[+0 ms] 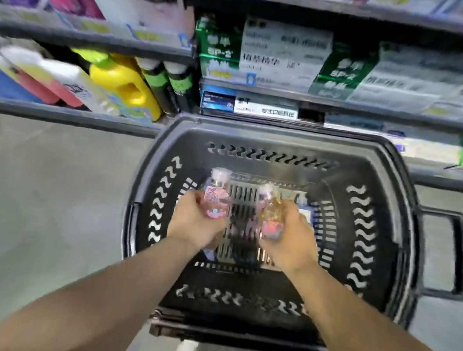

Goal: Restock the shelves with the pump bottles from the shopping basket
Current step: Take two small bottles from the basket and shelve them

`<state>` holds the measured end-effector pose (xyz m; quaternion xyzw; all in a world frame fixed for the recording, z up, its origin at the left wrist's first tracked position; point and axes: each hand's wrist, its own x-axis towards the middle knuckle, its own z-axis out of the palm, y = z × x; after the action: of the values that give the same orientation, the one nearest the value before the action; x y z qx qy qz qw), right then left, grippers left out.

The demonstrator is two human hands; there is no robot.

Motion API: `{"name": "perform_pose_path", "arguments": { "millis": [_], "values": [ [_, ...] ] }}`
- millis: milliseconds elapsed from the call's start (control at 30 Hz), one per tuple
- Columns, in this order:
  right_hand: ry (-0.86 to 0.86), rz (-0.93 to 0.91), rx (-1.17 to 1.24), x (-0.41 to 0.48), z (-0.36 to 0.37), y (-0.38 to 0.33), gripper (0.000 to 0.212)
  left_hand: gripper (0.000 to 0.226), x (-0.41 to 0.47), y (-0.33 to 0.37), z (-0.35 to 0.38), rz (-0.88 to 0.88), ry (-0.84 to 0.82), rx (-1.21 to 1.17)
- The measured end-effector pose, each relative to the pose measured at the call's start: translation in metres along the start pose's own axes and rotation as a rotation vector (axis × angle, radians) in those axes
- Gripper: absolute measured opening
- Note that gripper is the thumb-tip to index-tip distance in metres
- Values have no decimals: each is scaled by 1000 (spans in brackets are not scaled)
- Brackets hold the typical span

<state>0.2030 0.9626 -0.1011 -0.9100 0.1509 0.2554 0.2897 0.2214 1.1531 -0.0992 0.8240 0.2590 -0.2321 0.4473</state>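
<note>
Nearest the camera, two bare forearms reach forward over the black shopping basket (382, 219), which sits on the grey floor right against the shelving. The left hand (196, 221) is wrapped around a pink bottle (217, 196), white cap pointing away toward the shelves, so the label faces up and the neck leads. The right hand (290, 240) is closed on an amber bottle (273, 213) with a pinkish label; its top is blurred, so I can't make out the pump head. Both bottles sit low inside the basket, above its slotted bottom, held side by side and apart from each other: one per hand, probably to halve the trips.

A bluish item (306, 214) shows just beyond the right hand on the basket floor; too blurred to name. I'd say this is the lift-out step, shelving not yet begun.

Beyond the basket, the lower shelf (59, 114) carries a yellow jug (125, 85) and green-labelled dark bottles (172, 82); to the right, green-and-white cartons (277, 57) fill the rack.
</note>
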Motion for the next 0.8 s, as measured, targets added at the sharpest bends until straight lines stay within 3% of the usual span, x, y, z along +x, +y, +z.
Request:
{"name": "perform_pose_path", "arguments": {
  "millis": [200,400,567,800],
  "values": [
    [161,8,563,-109,-76,-58,88,50,-115,71,-64,172,43,-117],
    [285,-78,705,-211,-122,-99,83,54,-231,96,-128,279,162,-263],
    [139,-89,1143,-298,-174,-151,61,56,-317,122,-182,362,248,-350],
    [-111,-228,1380,-391,-249,-262,35,60,-399,192,-298,558,436,-405]
  ]
}}
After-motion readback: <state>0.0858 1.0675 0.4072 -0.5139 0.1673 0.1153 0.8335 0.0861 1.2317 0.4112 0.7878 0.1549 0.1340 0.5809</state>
